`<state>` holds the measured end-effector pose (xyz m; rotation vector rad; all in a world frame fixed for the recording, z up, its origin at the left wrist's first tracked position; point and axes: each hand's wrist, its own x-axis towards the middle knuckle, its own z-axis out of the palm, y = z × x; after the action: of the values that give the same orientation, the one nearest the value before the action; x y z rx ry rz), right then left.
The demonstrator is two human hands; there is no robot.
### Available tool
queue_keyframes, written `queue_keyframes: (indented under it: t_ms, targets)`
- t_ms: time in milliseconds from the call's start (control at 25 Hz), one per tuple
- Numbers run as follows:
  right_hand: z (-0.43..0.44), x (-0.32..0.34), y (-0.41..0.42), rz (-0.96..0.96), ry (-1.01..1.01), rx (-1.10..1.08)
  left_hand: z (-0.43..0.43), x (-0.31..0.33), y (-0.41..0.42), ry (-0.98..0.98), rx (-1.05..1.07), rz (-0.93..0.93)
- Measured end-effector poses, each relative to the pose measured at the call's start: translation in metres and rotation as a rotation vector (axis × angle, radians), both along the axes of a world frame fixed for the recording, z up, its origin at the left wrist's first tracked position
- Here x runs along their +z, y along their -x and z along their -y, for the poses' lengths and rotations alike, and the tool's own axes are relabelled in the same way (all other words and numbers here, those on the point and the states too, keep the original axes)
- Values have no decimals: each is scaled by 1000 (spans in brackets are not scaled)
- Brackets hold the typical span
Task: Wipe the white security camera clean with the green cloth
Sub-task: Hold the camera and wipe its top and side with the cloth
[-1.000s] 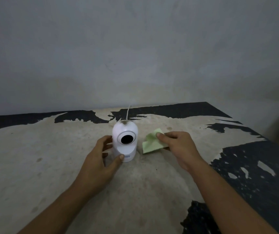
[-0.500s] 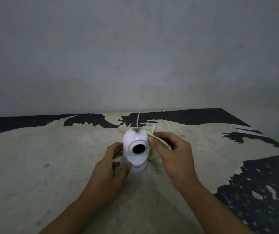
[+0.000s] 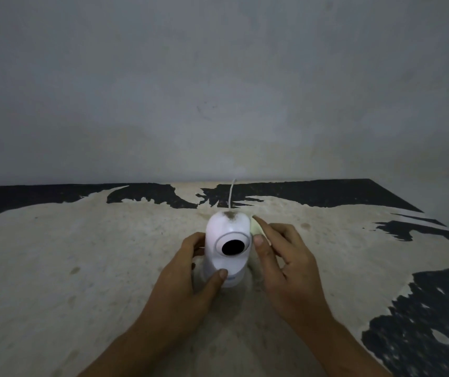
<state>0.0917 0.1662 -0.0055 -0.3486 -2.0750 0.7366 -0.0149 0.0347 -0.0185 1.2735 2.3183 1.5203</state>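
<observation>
The white security camera [image 3: 224, 232] stands upright on the worn table [image 3: 81, 268], its round black lens facing me and a dark smudge of dirt on its top. My left hand [image 3: 188, 278] grips its base from the left, thumb across the front. My right hand [image 3: 283, 257] holds the pale green cloth [image 3: 256, 225] pressed against the camera's right side; most of the cloth is hidden behind my fingers.
A thin white cable [image 3: 231, 191] runs from behind the camera to the table's back edge at a grey wall [image 3: 217, 91]. The tabletop's black coating is peeled, with dark patches at the back and the right [image 3: 421, 322].
My right hand carried the green cloth from beside the camera up against its right side. The left hand has stayed on the base.
</observation>
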Motion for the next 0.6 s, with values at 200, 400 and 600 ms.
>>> queue_keyframes:
  t_ms: [200,400,600]
  targets:
    - [1,3,0,-122,-136,-58,0,3,-1,-5,-56,-9]
    - [3,3,0,-94,-196,-64,1,2,1,-15,-74,-2]
    - [1,5,1,10,-344,-46,1,2,2,-18,-58,8]
